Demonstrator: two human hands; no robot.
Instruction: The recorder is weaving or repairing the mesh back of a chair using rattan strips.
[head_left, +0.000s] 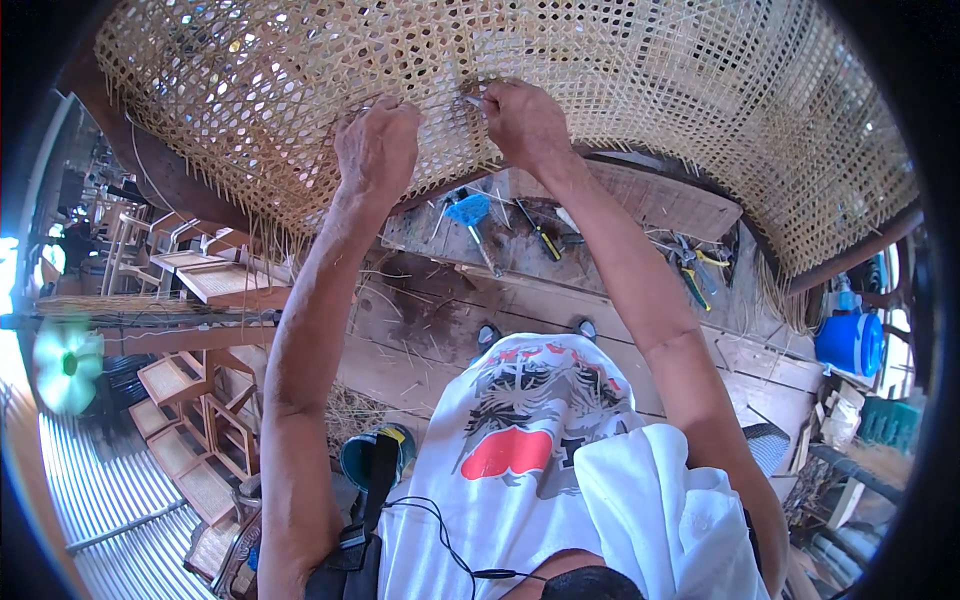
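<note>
Both hands are up at the far side, working against a broad sheet of woven cane (640, 85) that curves across the scene above the bench (660, 205). The right hand (522, 122) has its fingers clamped together on a small pale thing (472, 100) poking out leftward over the weave. The left hand (380, 140) curls against the cane just left of it; I can't tell whether it grips a strand. Nearer, a yellow-handled screwdriver (547, 243) lies on the bench between the forearms, with pliers (690, 268) farther right.
</note>
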